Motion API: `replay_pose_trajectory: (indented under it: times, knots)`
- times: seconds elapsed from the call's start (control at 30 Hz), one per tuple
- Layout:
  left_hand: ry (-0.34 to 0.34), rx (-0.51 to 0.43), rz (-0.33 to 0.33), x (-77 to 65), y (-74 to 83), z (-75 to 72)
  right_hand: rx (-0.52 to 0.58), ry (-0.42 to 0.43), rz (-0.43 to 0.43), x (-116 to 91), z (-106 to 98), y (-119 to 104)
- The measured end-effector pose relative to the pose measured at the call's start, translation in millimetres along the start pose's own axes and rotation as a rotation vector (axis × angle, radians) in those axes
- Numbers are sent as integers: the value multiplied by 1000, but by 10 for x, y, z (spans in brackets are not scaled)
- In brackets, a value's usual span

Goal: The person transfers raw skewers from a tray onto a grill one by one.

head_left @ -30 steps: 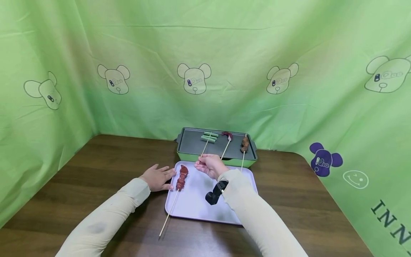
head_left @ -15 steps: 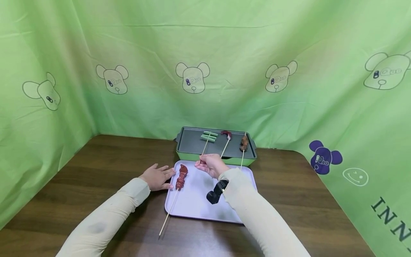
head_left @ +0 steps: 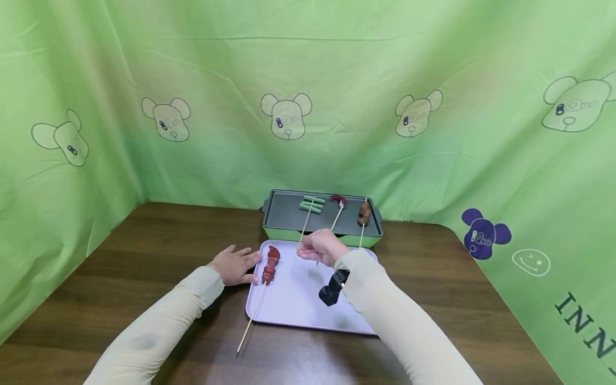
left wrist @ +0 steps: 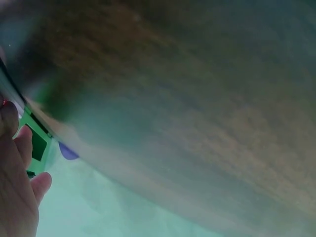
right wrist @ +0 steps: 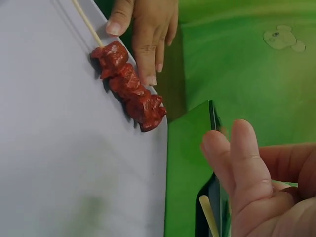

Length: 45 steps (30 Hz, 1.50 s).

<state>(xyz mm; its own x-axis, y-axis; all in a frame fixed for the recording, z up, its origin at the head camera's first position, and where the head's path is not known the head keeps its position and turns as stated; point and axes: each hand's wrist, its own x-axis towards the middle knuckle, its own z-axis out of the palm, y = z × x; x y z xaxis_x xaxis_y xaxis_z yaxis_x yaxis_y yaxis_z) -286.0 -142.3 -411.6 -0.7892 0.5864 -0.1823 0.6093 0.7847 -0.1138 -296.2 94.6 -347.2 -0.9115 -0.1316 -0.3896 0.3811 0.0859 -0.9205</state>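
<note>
My left hand (head_left: 236,266) lies with spread fingers at the left rim of a pale lilac tray (head_left: 298,305). Beside its fingertips on the tray is a red meat skewer (right wrist: 128,86), its stick reaching over the front edge. My right hand (head_left: 323,247) is over the tray's back edge, fingers loosely bent, with nothing visible between them in the right wrist view. Right at its fingertips stands the stick end of a skewer of green vegetable pieces (head_left: 312,206), whose food rests on the grill plate (head_left: 284,214). Part of a dark red, curled skewer's (head_left: 338,201) stick is hidden behind this hand.
A brown meat skewer (head_left: 364,214) lies at the grill's right end, its stick hanging toward the tray. The green-sided grill (head_left: 284,234) stands right behind the tray. Green printed cloth (head_left: 289,166) closes off the back and sides of the wooden table (head_left: 159,251).
My right hand has eased off the green vegetable skewer's stick and shifted slightly right. The stick's end now shows at the fingertips. My left hand has stayed in place.
</note>
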Motion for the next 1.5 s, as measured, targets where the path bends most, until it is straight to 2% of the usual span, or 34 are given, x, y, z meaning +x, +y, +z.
replay_pose_trajectory:
  times: [0.27, 0.5, 0.7, 0.83, 1.0, 1.17, 1.47, 1.5]
  knots:
    - [-9, 8, -3, 11, -12, 19, -140, -103, -33, -212, 16, 50]
    - [10, 14, 7, 7, 9, -2, -176, -232, -65, -405, 178, 174]
    - [15, 9, 9, -7, 27, 6, -188, -352, -63, -557, 329, 458]
    - [6, 3, 13, -11, 38, 2, -200, -433, -6, -699, 411, 706]
    - [-1, 5, -6, 3, 19, -10, -228, -464, 60, -818, 502, 922]
    - [-12, 10, -12, 12, 7, -14, -226, -492, 110, -854, 582, 1090]
    - [2, 35, -7, 18, -10, 2, -181, -525, 153, -872, 735, 1264]
    - [33, 40, 12, 114, -112, 188, -170, -520, 154, -875, 754, 1277]
